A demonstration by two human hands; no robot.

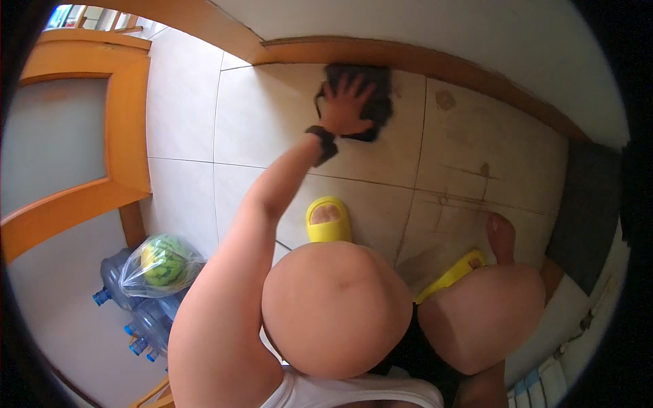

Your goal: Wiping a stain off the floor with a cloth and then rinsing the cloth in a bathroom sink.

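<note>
My left hand (345, 107), with a dark band on its wrist, lies palm down with fingers spread on a dark cloth (381, 102). The cloth rests on the tiled floor (272, 129), close against the wooden baseboard (367, 51). Its outline is slightly blurred. My right hand (501, 238) hangs past my right knee, above the floor and near the yellow slipper (454, 273) on my right foot. Its fingers are shaded and small, so I cannot make out their pose; no held thing shows.
Brown stains (484, 170) mark the tiles at the right. A dark mat (586, 211) lies at the right edge. To the left are a wood-framed door (129, 122), blue water jugs (146, 323) and a bagged watermelon (163, 264). Another yellow slipper (333, 231) is on my left foot.
</note>
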